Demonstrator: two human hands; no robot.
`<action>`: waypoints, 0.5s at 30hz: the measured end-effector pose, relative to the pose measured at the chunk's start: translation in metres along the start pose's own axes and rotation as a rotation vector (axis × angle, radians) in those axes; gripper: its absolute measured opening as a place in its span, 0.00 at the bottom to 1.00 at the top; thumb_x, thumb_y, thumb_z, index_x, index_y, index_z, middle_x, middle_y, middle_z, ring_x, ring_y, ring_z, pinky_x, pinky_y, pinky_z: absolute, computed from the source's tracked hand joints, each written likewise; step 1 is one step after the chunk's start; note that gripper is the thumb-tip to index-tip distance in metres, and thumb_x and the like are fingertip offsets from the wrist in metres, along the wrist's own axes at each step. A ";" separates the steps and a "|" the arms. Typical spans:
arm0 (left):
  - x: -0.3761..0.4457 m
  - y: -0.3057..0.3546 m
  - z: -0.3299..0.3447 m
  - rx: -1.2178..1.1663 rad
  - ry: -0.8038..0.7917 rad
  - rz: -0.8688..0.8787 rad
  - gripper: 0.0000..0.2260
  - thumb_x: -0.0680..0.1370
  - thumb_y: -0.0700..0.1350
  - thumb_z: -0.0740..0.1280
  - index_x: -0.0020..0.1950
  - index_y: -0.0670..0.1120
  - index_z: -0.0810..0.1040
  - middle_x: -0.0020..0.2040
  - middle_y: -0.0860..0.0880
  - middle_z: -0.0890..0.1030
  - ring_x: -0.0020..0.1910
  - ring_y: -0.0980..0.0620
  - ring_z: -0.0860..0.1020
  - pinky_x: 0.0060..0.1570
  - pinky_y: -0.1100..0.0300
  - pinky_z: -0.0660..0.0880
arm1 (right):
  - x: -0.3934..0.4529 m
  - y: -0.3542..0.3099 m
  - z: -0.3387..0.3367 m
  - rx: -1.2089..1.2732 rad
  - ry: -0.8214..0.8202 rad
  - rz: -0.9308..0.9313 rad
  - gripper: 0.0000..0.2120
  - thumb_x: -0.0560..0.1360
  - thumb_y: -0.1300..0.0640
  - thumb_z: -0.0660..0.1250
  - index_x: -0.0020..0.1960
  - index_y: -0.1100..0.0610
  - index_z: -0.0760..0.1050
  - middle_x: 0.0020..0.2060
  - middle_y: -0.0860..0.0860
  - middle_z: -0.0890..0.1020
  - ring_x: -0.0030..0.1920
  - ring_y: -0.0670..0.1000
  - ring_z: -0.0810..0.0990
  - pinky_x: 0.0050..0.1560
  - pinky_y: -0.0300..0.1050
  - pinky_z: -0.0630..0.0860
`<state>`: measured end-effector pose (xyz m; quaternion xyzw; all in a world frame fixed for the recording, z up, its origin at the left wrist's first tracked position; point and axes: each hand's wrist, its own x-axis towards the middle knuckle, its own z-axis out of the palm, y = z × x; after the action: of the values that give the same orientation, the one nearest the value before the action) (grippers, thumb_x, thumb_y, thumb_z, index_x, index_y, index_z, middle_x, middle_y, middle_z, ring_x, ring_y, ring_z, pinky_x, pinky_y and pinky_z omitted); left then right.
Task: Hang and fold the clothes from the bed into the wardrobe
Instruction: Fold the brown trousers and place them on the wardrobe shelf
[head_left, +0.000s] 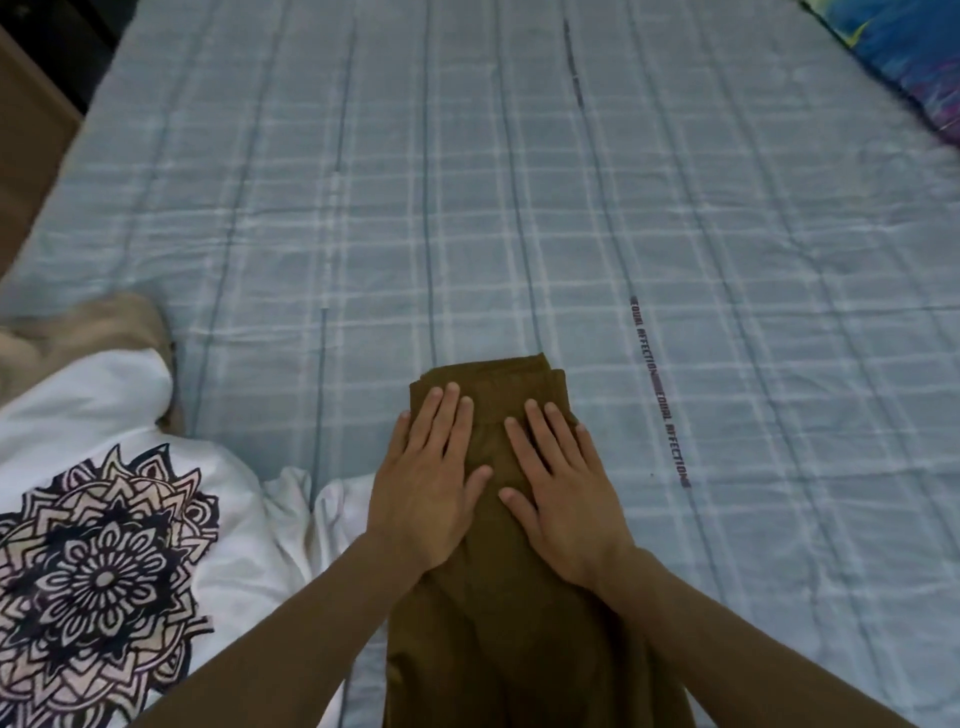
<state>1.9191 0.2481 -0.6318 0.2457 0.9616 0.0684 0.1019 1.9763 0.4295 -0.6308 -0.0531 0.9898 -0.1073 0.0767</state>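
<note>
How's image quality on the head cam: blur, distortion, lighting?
Head view: dim, soft, even light, no glare, only faint shadows under both hands; the left hand, right hand and brown trousers are fairly sharp; the left edge is smeared, blurring the beige cloth; wide-angle distortion fans the bedsheet stripes outward; the pillow at top right is soft.
</note>
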 end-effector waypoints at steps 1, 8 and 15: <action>0.003 -0.006 0.011 0.001 0.000 0.014 0.32 0.81 0.63 0.42 0.81 0.47 0.41 0.81 0.48 0.41 0.79 0.51 0.38 0.78 0.47 0.45 | 0.001 0.007 0.010 -0.020 -0.006 -0.013 0.32 0.81 0.36 0.43 0.80 0.50 0.45 0.80 0.51 0.45 0.80 0.51 0.41 0.77 0.59 0.52; 0.011 -0.016 0.035 0.042 0.054 0.052 0.33 0.82 0.63 0.46 0.81 0.45 0.45 0.82 0.47 0.46 0.80 0.50 0.43 0.78 0.43 0.49 | 0.005 0.021 0.035 -0.048 0.077 -0.045 0.33 0.81 0.37 0.47 0.81 0.50 0.46 0.80 0.51 0.47 0.80 0.52 0.44 0.77 0.59 0.51; -0.029 0.020 0.004 0.028 0.001 -0.075 0.31 0.82 0.59 0.43 0.81 0.45 0.41 0.81 0.47 0.42 0.80 0.48 0.40 0.78 0.43 0.43 | -0.022 0.002 0.008 -0.032 -0.055 0.026 0.31 0.81 0.38 0.41 0.80 0.50 0.42 0.80 0.52 0.42 0.79 0.52 0.38 0.78 0.59 0.43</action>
<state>1.9539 0.2515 -0.6279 0.2107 0.9710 0.0512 0.1004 1.9992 0.4322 -0.6362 -0.0446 0.9896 -0.0887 0.1045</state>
